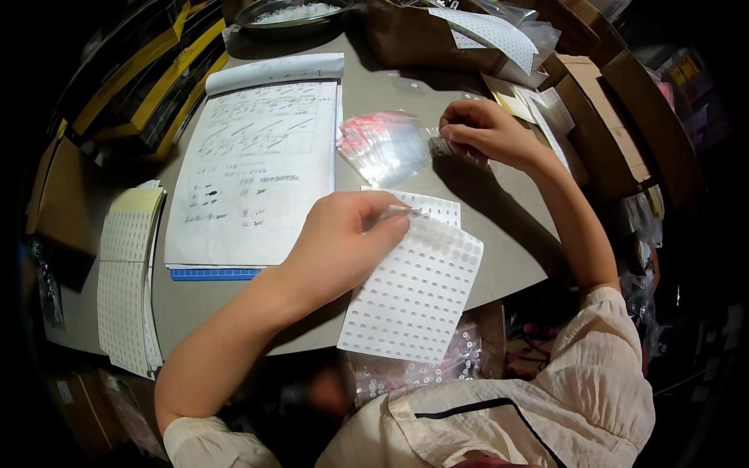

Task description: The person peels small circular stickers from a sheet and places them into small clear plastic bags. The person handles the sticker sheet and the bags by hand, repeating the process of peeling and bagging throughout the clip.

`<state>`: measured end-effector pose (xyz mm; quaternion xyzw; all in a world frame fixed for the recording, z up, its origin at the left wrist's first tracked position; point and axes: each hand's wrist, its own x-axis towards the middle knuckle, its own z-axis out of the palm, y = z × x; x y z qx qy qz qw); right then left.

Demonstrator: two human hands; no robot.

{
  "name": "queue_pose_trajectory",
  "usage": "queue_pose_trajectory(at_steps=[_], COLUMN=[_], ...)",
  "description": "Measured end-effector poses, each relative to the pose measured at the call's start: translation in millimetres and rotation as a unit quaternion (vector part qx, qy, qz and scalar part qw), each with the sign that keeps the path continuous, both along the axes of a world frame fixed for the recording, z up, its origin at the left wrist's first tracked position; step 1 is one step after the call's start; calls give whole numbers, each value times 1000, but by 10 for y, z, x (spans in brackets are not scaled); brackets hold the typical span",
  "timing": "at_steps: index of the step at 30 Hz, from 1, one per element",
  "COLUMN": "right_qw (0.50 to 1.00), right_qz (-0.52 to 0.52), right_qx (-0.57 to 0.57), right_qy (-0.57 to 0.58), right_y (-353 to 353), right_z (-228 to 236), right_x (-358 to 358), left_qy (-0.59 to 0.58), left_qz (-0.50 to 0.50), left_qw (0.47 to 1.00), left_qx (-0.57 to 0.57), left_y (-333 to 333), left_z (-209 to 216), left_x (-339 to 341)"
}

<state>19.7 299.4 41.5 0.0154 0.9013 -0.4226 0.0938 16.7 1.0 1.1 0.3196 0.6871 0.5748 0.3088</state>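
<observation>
My left hand (343, 234) is closed, thumb on top, on a white sticker sheet (406, 300) with rows of small round printed labels. The sheet tilts over the table's front edge, and its top rows look peeled. Another label sheet (441, 204) shows just behind it. My right hand (484, 132) is closed in a pinch at the right end of a fan of clear zip bags (390, 152) with red top strips. A small clear, striped piece shows at its fingertips; I cannot make out what it is.
A notepad (257, 171) with handwriting lies left of the bags, on a blue-edged board (214, 274). Further left is a stack of label sheets (125, 273). A metal bowl (289, 14) holds white bits. Cardboard boxes (601, 117) line the right; a clear bag of small rings (421, 370) hangs below the edge.
</observation>
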Motion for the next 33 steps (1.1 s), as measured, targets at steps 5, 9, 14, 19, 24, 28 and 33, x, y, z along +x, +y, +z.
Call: queue_pose_trajectory(at_steps=[5, 9, 14, 19, 24, 28, 33], right_qw=[967, 912, 918, 973, 947, 923, 933], right_qz=[34, 9, 0, 173, 173, 174, 98], right_qx=[203, 376, 362, 52, 108, 134, -22], right_qy=[148, 162, 164, 143, 247, 316, 347], right_y=[-58, -15, -224, -573, -719, -732, -346], right_z=[-182, -133, 177, 193, 90, 44, -39], right_x=[-100, -128, 35, 470, 591, 616, -16], left_qy=[20, 36, 38, 42, -3, -28, -59], left_qz=[-12, -11, -4, -10, -7, 1, 17], left_qw=[1000, 999, 999, 999, 1000, 997, 996], left_qx=[-1, -6, -9, -13, 28, 66, 72], left_y=[11, 16, -13, -8, -6, 4, 1], left_z=[28, 27, 59, 38, 58, 43, 12], left_x=[-12, 5, 29, 20, 20, 11, -9])
